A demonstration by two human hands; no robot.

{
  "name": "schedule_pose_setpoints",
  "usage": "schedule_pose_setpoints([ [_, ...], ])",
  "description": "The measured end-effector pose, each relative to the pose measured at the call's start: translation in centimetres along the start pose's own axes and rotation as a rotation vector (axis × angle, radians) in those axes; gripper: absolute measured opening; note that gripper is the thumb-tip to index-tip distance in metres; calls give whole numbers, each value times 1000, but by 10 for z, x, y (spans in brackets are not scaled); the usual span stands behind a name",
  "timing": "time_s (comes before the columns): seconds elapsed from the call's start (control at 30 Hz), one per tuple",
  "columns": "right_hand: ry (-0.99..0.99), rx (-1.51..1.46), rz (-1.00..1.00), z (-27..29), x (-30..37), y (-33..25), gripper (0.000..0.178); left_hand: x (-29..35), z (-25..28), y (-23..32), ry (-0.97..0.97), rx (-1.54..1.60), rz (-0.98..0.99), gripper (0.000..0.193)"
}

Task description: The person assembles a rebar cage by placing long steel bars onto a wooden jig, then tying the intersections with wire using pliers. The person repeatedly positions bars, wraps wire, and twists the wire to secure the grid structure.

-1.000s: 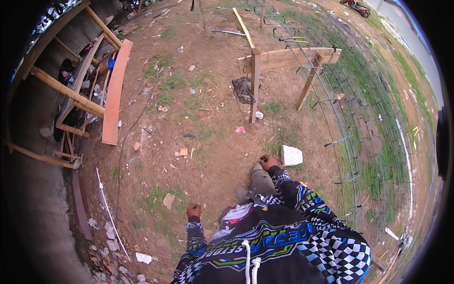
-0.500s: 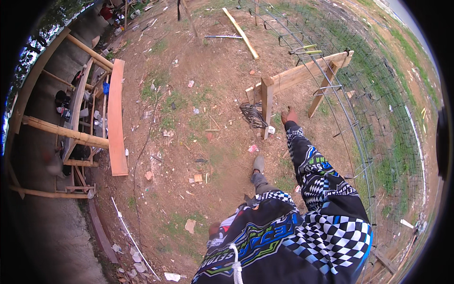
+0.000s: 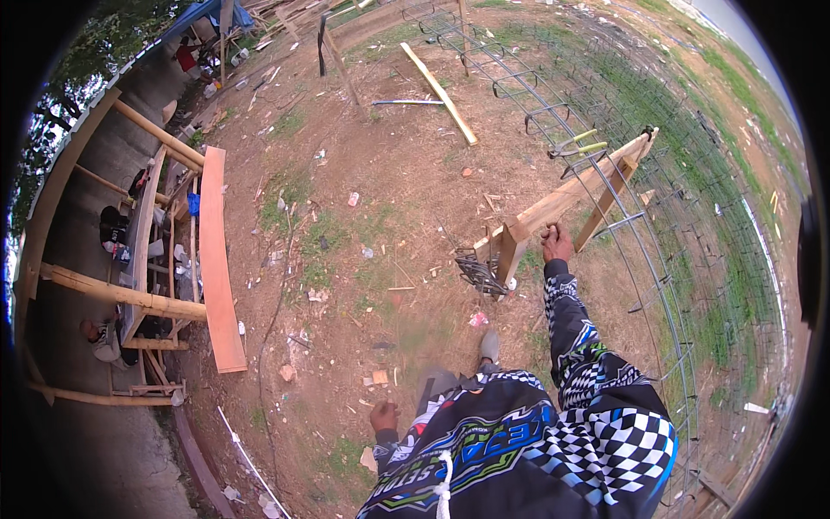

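Note:
My right hand (image 3: 558, 245) reaches forward to the near side of a wooden trestle (image 3: 562, 195), its fingers curled against the wood just under the top board. The trestle leans, with its left end nearer to me. A bundle of dark wire (image 3: 481, 270) lies around the base of its left leg. Above the board runs a long rebar cage (image 3: 635, 229), and pliers with yellow-green handles (image 3: 581, 145) rest on its bars. My left hand (image 3: 383, 417) hangs low beside my body, fingers loosely curled, with nothing visible in them.
At left, a bamboo and timber frame (image 3: 130, 294) holds a long reddish plank (image 3: 223, 259) by a concrete strip. People are there. A loose timber (image 3: 438, 92) and a thin bar (image 3: 406, 102) lie ahead. Rebar mesh (image 3: 718, 251) spreads over the grass at right.
The trestle's left end has tilted toward me, with my right hand now against it. My left hand has come further into view. The whole view has shifted a little.

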State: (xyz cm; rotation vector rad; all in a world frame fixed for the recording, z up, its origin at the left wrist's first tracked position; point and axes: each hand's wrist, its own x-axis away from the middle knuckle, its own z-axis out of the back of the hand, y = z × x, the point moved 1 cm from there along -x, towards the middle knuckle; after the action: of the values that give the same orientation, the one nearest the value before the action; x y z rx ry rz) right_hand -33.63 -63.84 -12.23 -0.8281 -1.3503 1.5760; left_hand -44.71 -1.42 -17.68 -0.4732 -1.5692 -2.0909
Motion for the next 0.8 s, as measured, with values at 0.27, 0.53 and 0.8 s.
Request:
schedule_pose_setpoints([
  [0.27, -270, 277, 299, 82, 81, -184, 20, -12, -116, 275, -303, -393, -871, 15],
  [0.53, -716, 756, 296, 44, 246, -189, 21, 64, -184, 430, -1142, -514, -1517, 22],
  [0.8, 305, 712, 355, 72, 322, -226, 33, 44, -237, 329, -1639, -655, -824, 26],
])
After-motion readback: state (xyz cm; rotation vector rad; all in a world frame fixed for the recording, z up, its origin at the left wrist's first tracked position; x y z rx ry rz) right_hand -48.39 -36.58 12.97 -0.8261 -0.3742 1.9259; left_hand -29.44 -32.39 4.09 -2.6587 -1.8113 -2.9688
